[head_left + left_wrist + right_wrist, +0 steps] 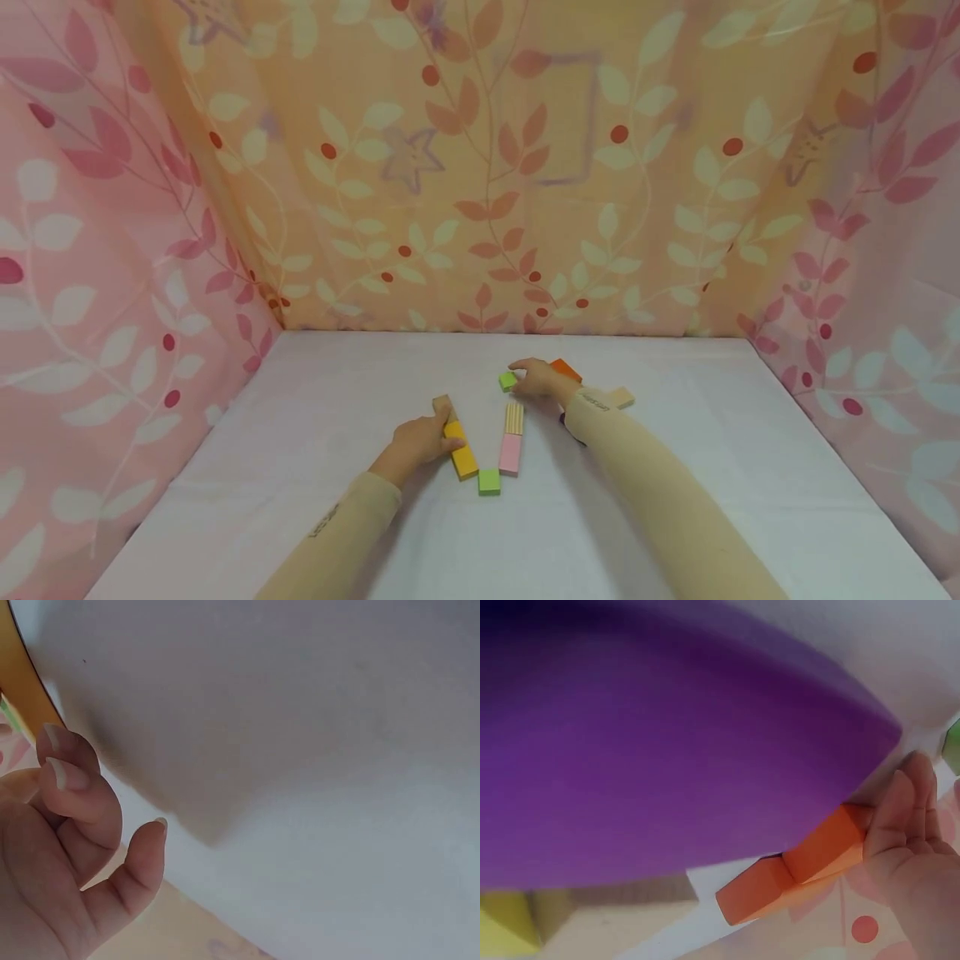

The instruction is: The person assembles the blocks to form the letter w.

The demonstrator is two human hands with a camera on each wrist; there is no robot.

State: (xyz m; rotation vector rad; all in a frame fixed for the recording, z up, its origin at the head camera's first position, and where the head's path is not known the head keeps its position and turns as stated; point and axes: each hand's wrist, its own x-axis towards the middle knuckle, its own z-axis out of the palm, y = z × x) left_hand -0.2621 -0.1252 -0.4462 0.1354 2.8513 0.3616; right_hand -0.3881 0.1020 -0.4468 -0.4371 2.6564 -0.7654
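On the white table, my left hand (422,439) holds the yellow block (465,462), its thumb across the top; curled fingers (79,776) lie against its side in the left wrist view. A wooden block (441,402) continues the row at its far end. My right hand (542,379) reaches to a small green block (507,382), with index finger and thumb around it; their contact is partly hidden. Between the hands lie a striped block (514,418) and a pink block (510,454), end to end. Another green block (489,482) sits at the near end, between the rows.
Under the right forearm is a purple block (667,765), mostly hidden in the head view. Orange blocks (825,844) lie beside the right hand. A pale wooden block (621,397) and a yellow block (506,922) are nearby. Patterned cloth walls (487,167) enclose the table.
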